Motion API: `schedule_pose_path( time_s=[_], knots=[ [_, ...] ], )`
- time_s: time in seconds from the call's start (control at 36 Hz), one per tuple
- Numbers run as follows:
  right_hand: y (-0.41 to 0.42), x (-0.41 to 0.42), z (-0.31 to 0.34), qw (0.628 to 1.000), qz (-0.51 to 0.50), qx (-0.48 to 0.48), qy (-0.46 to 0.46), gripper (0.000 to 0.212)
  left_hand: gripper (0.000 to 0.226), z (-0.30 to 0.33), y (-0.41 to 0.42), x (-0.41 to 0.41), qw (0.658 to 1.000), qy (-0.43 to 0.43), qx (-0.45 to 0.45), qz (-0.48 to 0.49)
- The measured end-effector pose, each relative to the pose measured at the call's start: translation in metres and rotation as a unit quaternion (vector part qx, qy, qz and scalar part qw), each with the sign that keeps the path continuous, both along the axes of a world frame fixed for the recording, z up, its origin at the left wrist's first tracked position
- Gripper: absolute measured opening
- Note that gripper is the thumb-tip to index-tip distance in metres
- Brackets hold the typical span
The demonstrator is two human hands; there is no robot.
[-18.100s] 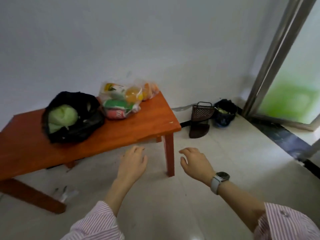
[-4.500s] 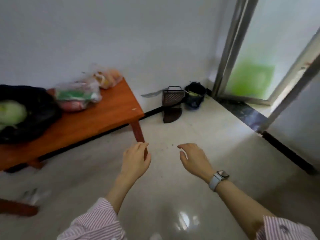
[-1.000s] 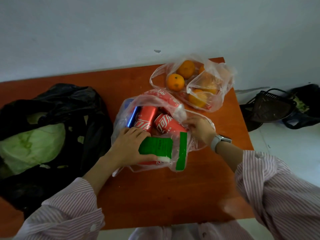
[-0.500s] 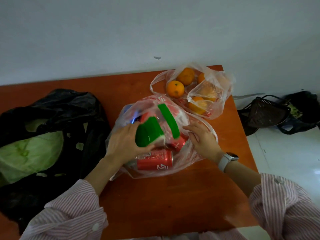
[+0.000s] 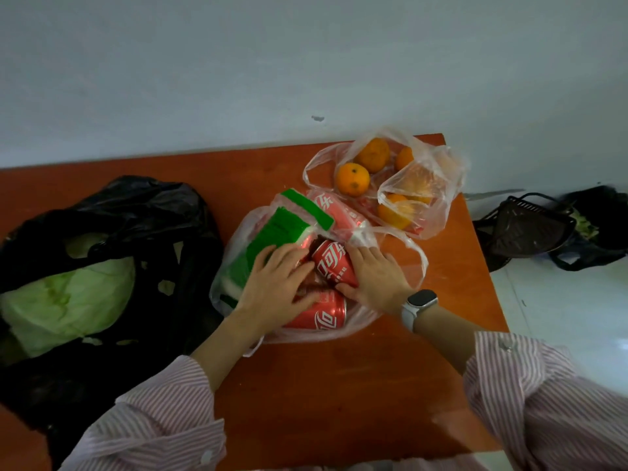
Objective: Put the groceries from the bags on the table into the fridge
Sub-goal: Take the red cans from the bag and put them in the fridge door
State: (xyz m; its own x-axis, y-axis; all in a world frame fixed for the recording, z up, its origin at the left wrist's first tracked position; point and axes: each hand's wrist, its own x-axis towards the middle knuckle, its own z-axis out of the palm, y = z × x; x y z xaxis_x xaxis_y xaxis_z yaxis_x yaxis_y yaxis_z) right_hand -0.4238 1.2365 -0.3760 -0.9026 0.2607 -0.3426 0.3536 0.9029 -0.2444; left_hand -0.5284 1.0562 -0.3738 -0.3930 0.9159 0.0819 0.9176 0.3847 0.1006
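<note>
A clear plastic bag lies open mid-table and holds several red cola cans and a green-and-white carton. My right hand grips one red can inside the bag, fingers over its far end and thumb under its near end. My left hand lies flat in the bag with spread fingers, touching that can and the carton's near end. Another red can lies under my left palm. Behind, a second clear bag holds several oranges. A black bag at left holds a green cabbage.
The orange wooden table stands against a grey wall; its right edge drops to a white tiled floor. On the floor to the right sit a dark basket and a small black bag.
The green carton has shifted to the left and back of the bag. My right hand has moved in and taken hold of a red can, and my left hand has let the carton go.
</note>
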Motion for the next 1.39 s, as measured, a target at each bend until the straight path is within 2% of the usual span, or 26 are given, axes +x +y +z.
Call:
schedule_pose_path(
  time_s=[0.11, 0.22, 0.28, 0.36, 0.42, 0.56, 0.61, 0.69, 0.78, 0.83, 0.89, 0.97, 1.03, 1.11, 1.17, 1.22, 1.25, 1.31, 1.33, 1.39],
  knots=[
    [0.006, -0.011, 0.000, 0.999, -0.036, -0.020, -0.015, 0.081, 0.070, -0.011, -0.012, 0.001, 0.997, 0.013, -0.059, -0.048],
    [0.007, -0.027, 0.001, 0.995, -0.095, -0.008, -0.035, 0.090, 0.081, -0.009, -0.005, -0.008, 0.991, 0.040, -0.121, -0.048],
    [0.006, -0.030, 0.003, 0.994, -0.102, -0.007, -0.046, 0.087, 0.083, -0.009, -0.002, -0.010, 0.990, 0.037, -0.131, -0.045],
    [0.010, -0.028, 0.004, 0.992, -0.115, -0.050, -0.028, 0.080, 0.079, -0.010, 0.002, -0.008, 0.992, 0.025, -0.122, -0.031],
    [0.016, -0.002, 0.015, 0.991, -0.109, -0.080, 0.015, 0.079, 0.076, -0.002, 0.003, 0.015, 0.995, 0.048, -0.080, -0.022],
    [0.018, 0.024, 0.012, 0.951, -0.176, -0.233, 0.100, 0.083, 0.077, -0.001, -0.006, 0.008, 0.999, 0.031, -0.044, -0.011],
    [0.019, 0.035, 0.014, 0.933, -0.196, -0.268, 0.141, 0.085, 0.085, 0.002, -0.011, 0.004, 1.000, -0.007, -0.018, 0.014],
    [0.016, 0.049, 0.021, 0.910, -0.199, -0.311, 0.188, 0.082, 0.091, 0.012, -0.018, 0.007, 0.988, -0.109, 0.056, 0.098],
    [0.012, 0.055, 0.030, 0.897, -0.195, -0.323, 0.231, 0.079, 0.089, 0.026, -0.016, 0.019, 0.945, -0.214, 0.135, 0.208],
    [0.008, 0.056, 0.041, 0.884, -0.204, -0.339, 0.250, 0.075, 0.085, 0.040, -0.009, 0.030, 0.895, -0.280, 0.209, 0.279],
    [0.004, 0.059, 0.056, 0.857, -0.230, -0.375, 0.269, 0.075, 0.078, 0.057, -0.003, 0.040, 0.830, -0.375, 0.257, 0.322],
    [-0.006, 0.071, 0.079, 0.824, -0.251, -0.405, 0.307, 0.067, 0.071, 0.073, 0.004, 0.060, 0.699, -0.575, 0.294, 0.309],
    [-0.014, 0.087, 0.090, 0.811, -0.262, -0.416, 0.316, 0.058, 0.067, 0.078, 0.007, 0.074, 0.623, -0.653, 0.324, 0.283],
    [-0.029, 0.121, 0.098, 0.795, -0.300, -0.415, 0.325, 0.062, 0.081, 0.084, 0.012, 0.096, 0.550, -0.731, 0.335, 0.225],
    [-0.043, 0.149, 0.100, 0.783, -0.332, -0.407, 0.334, 0.066, 0.077, 0.085, 0.013, 0.115, 0.522, -0.767, 0.325, 0.184],
    [-0.060, 0.180, 0.102, 0.773, -0.366, -0.390, 0.342, 0.064, 0.076, 0.084, 0.008, 0.135, 0.512, -0.798, 0.278, 0.155],
    [-0.069, 0.196, 0.101, 0.766, -0.386, -0.381, 0.346, 0.063, 0.083, 0.081, 0.005, 0.144, 0.512, -0.809, 0.246, 0.151],
    [-0.091, 0.231, 0.101, 0.745, -0.438, -0.354, 0.357, 0.062, 0.105, 0.079, -0.001, 0.166, 0.525, -0.820, 0.182, 0.139],
    [-0.103, 0.248, 0.101, 0.734, -0.462, -0.339, 0.364, 0.063, 0.107, 0.078, -0.003, 0.177, 0.538, -0.818, 0.158, 0.131],
    [-0.128, 0.286, 0.104, 0.709, -0.501, -0.314, 0.384, 0.069, 0.091, 0.080, -0.005, 0.207, 0.574, -0.801, 0.130, 0.112]
  ],
)
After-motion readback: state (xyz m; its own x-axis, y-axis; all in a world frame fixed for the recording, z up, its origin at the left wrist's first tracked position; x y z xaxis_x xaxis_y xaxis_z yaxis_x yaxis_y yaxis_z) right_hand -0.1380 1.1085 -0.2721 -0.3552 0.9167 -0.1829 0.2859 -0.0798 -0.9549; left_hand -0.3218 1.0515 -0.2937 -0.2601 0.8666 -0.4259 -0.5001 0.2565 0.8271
